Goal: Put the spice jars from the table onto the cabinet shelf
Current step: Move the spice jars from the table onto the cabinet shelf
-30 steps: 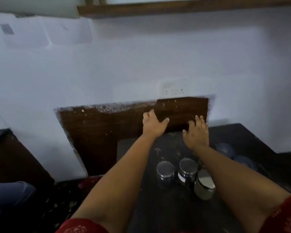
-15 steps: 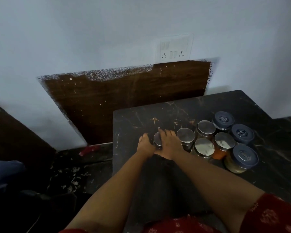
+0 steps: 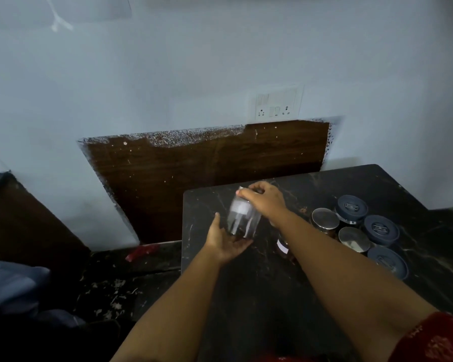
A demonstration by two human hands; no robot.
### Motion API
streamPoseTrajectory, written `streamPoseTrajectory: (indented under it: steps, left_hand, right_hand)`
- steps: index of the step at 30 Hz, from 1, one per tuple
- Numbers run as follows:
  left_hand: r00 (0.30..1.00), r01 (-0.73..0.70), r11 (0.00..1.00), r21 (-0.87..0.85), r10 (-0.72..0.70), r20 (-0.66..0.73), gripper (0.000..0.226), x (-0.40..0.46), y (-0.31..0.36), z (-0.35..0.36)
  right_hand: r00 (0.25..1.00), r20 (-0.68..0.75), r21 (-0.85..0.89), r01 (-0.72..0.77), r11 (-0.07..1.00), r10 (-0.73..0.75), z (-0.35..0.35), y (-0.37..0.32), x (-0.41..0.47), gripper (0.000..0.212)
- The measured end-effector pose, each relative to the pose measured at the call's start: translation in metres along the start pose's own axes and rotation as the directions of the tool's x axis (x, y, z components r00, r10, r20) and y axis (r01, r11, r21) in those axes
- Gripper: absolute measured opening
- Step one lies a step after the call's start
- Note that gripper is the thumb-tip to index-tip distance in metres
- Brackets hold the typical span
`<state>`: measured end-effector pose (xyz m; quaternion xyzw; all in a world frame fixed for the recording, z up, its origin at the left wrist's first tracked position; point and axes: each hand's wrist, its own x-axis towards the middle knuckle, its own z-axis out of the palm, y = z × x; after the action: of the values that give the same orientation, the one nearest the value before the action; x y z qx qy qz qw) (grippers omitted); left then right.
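The right hand (image 3: 266,199) fingers pinch one lifted spice jar (image 3: 242,218), left hand (image 3: 224,240) spread beneath; six jars (image 3: 355,231) wait on the surface (image 3: 246,296).

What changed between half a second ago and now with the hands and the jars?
The clear jar at the left of the cluster has been lifted off the dark table: the right hand grips its lid from above and the left hand now cups its base, where both hands earlier rested on it on the table. The steel-lidded jars and blue-lidded jars stay grouped on the right.
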<state>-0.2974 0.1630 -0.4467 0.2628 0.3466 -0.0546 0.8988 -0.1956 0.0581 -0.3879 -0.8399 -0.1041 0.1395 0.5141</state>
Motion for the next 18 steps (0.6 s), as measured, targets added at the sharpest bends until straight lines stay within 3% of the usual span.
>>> streamPoseTrajectory:
  steps: [2,6,11,15,18]
  left_hand:
    - [0.998,0.025,1.000,-0.016,-0.024,0.055,0.060,-0.005,0.001,0.014]
    - [0.998,0.001,0.997,0.083,-0.007,0.062,0.062,-0.002,0.004,0.031]
    - [0.997,-0.057,0.991,0.120,0.049,0.066,0.061,0.003,0.007,0.042]
    - [0.991,-0.064,0.990,0.126,0.048,0.128,0.057,-0.008,0.013,0.046]
    - [0.977,-0.072,0.990,0.123,0.046,0.208,0.055,-0.014,0.020,0.057]
  right_hand:
    - [1.000,-0.017,0.041,-0.025,0.999,0.026,0.001,-0.003,-0.003,0.058]
    - [0.973,-0.124,0.251,-0.158,0.955,0.193,0.000,-0.008,-0.011,0.096]
    - [0.966,-0.120,0.323,-0.181,0.929,0.230,0.005,-0.003,-0.015,0.098]
    - [0.912,-0.039,0.581,-0.312,0.752,0.409,-0.005,-0.011,-0.013,0.094]
    - [0.885,-0.066,0.602,-0.333,0.726,0.461,-0.007,-0.014,-0.013,0.088]
